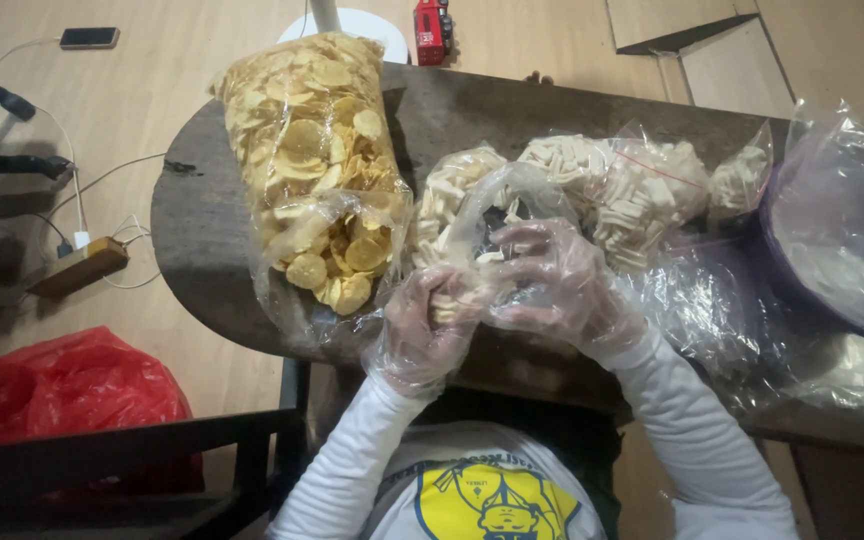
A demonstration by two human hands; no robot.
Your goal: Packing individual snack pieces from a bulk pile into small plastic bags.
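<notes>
Your left hand (430, 325), in a thin clear glove, has its fingers closed around a fistful of pale white snack sticks (449, 303) at the near edge of the dark counter (197, 235). Your right hand (550, 280), gloved the same way, curls its fingers on the mouth of a small clear bag (497, 205) just above that fist, pinching the plastic. To the left lies a big open bag of round yellow chips (317, 165); behind your hands sit filled bags of white sticks (612, 185).
</notes>
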